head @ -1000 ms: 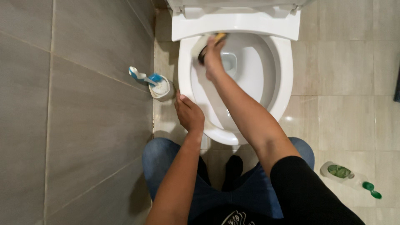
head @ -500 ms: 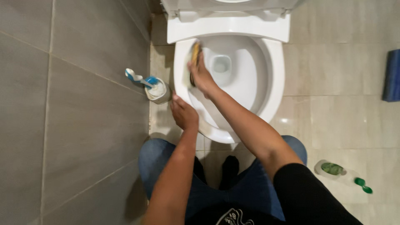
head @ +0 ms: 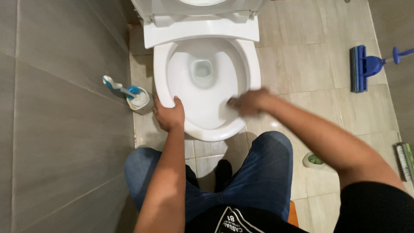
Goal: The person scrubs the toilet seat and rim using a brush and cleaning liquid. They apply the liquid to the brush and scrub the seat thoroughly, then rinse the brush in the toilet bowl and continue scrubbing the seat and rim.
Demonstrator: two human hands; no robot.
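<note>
Closest to the camera you've got the person's knees in blue jeans (head: 258, 172), crouched on the tiled floor (head: 302, 73) right in front of the toilet. Just past the right knee there's a small clear bottle with a green cap (head: 314, 160) on the tiles, partly hidden behind the right forearm.

Next up, the hands. The left hand (head: 169, 115) is clamped on the left rim of the white toilet bowl (head: 160, 69), thumb over the inner edge, fingers wrapped round the outside. The right hand (head: 250, 102) is at the right front of the rim and is really motion-blurred. There's something dark at the fingertips, touching the rim, but I honestly can't tell what it is or whether the fingers are closed around it.

Left of the bowl, close to the grey wall, a toilet brush (head: 123, 89) with a blue and white handle stands in its white holder.

Further out on the right, a green-bristled scrub brush (head: 405, 160) sits at the frame edge, and beyond that a blue sponge mop (head: 364, 68) lies flat on the tiles. At the far end the raised seat and lid sit behind the bowl.
</note>
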